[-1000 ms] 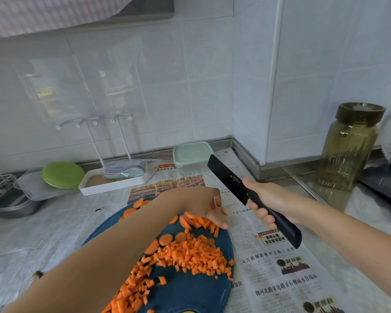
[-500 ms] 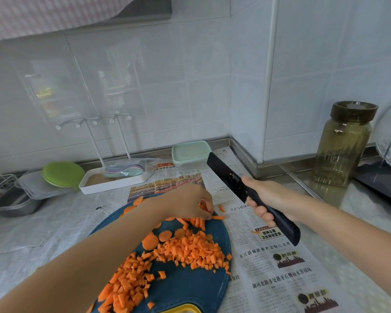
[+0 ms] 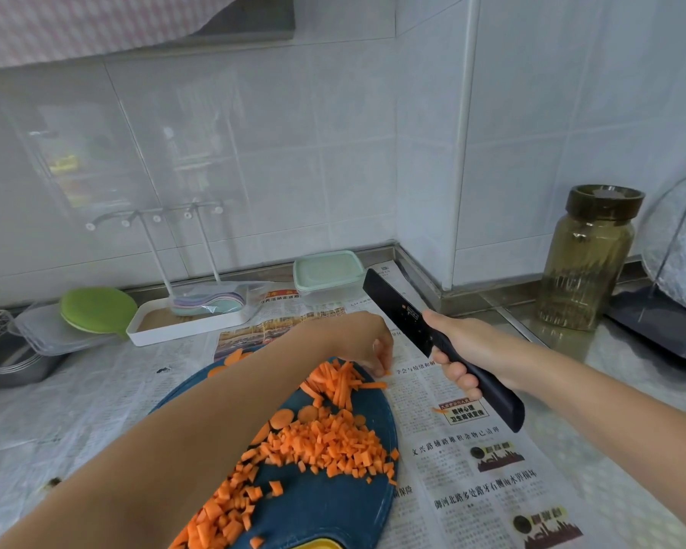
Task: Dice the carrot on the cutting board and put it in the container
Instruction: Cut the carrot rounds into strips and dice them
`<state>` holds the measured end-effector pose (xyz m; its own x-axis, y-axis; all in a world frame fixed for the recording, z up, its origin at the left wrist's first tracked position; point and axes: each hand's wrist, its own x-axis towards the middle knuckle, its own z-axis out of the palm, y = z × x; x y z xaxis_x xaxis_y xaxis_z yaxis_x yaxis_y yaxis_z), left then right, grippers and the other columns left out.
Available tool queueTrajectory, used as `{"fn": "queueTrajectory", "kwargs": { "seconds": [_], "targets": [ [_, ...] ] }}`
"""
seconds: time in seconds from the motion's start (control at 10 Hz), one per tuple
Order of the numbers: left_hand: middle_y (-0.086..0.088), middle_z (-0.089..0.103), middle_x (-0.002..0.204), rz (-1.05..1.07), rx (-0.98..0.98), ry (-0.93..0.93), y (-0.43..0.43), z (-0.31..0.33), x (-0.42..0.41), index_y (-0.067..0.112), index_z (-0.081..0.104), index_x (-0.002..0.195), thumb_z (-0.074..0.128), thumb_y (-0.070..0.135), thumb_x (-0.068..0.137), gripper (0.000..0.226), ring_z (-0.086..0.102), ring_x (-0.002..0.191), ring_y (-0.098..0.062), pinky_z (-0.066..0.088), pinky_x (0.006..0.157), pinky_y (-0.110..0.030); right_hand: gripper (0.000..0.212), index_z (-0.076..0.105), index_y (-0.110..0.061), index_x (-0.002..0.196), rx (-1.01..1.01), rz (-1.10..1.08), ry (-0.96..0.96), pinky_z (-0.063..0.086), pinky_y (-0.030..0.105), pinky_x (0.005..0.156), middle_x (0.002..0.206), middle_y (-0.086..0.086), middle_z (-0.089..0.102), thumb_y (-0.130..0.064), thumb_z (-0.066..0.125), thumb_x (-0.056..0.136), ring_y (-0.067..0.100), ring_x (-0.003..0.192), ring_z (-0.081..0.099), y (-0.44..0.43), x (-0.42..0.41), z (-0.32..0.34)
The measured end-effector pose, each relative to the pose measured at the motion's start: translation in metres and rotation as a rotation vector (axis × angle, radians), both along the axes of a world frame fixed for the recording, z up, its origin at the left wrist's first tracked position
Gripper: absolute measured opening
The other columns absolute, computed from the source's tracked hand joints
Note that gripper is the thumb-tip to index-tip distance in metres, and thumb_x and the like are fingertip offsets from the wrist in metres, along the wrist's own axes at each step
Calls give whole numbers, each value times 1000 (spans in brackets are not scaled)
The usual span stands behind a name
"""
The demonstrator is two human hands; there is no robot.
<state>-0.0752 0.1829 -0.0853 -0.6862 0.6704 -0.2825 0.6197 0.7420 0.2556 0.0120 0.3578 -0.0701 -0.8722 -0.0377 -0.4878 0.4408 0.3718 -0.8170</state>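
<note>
Carrot dice (image 3: 325,441) piled mid-board and trailing toward 7 o'clock on the blue board (image 3: 333,509). Carrot strips (image 3: 339,380) bunched at the board's 1 o'clock edge, uncut. A few round slices (image 3: 282,418) just beside the dice at 10 o'clock, more slices at the far rim, partly hidden by the forearm. One stray bit lies on the newspaper (image 3: 472,489) at 3 o'clock, off the board. Left hand (image 3: 369,342) reaches across the board to 1 o'clock, fingers curled down over a small strip on the paper just past the rim; grip there cannot tell, pinching or only touching. Right hand (image 3: 464,350) at 2 o'clock, above the paper, grip wrapped tight round the handle of a black knife (image 3: 397,311), blade pointing to 11 o'clock, clear of the board. Container (image 3: 327,273) at 12 o'clock near the wall, pale green lid on, apart from the board. Jar (image 3: 587,259) far at 2 o'clock. White tray (image 3: 183,330) and green lid (image 3: 96,309) at 10 o'clock on the surface (image 3: 56,410).
</note>
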Motion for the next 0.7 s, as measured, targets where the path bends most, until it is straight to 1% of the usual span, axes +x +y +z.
{"fn": "queueTrajectory", "kwargs": {
  "seconds": [0.1,0.2,0.3,0.4,0.5,0.6,0.7],
  "targets": [
    [9,59,88,-39,-53,46,1,2,-2,14,69,94,70,22,84,13,54,88,-13,43,73,-20,61,45,-14,64,-6,-8,-1,32,21,37,48,0,39,-65,37,96,14,36,32,0,0,1],
    [0,64,97,-28,-51,67,-11,9,-2,9,69,96,67,23,87,17,56,91,-14,44,77,-21,61,45,-14,63,-24,-14,-4,31,20,36,47,0,38,-64,37,96,13,35,32,1,0,2],
    [3,65,93,-15,-100,36,-28,15,-5,11,70,98,63,21,89,16,57,85,-10,42,73,-14,61,45,-14,63,-15,-14,0,32,21,36,47,0,39,-64,37,97,14,35,33,2,-1,-1],
    [5,66,101,-2,-102,27,-37,17,-3,14,71,104,57,16,92,19,57,90,-9,43,80,-17,62,46,-14,63,-5,-15,-7,33,21,37,47,0,40,-66,37,95,13,35,33,0,-1,-3],
    [0,62,114,21,-82,3,-40,21,3,10,66,116,48,-1,90,34,53,100,-10,40,75,-14,62,46,-14,64,-1,-10,-7,33,20,36,46,0,40,-67,37,95,13,35,34,-3,0,-3],
    [0,48,136,-35,-100,30,-44,23,11,22,55,128,52,-1,82,52,44,123,-15,40,99,-28,62,46,-14,64,0,-6,5,33,19,35,46,0,40,-66,37,95,13,34,34,-5,0,-3],
    [0,38,145,-109,-142,0,-45,18,17,32,48,134,61,15,79,59,34,133,-18,33,108,-42,62,45,-14,64,-6,-16,5,33,19,35,46,0,40,-66,37,95,13,34,33,-5,0,-3]
  ]
}}
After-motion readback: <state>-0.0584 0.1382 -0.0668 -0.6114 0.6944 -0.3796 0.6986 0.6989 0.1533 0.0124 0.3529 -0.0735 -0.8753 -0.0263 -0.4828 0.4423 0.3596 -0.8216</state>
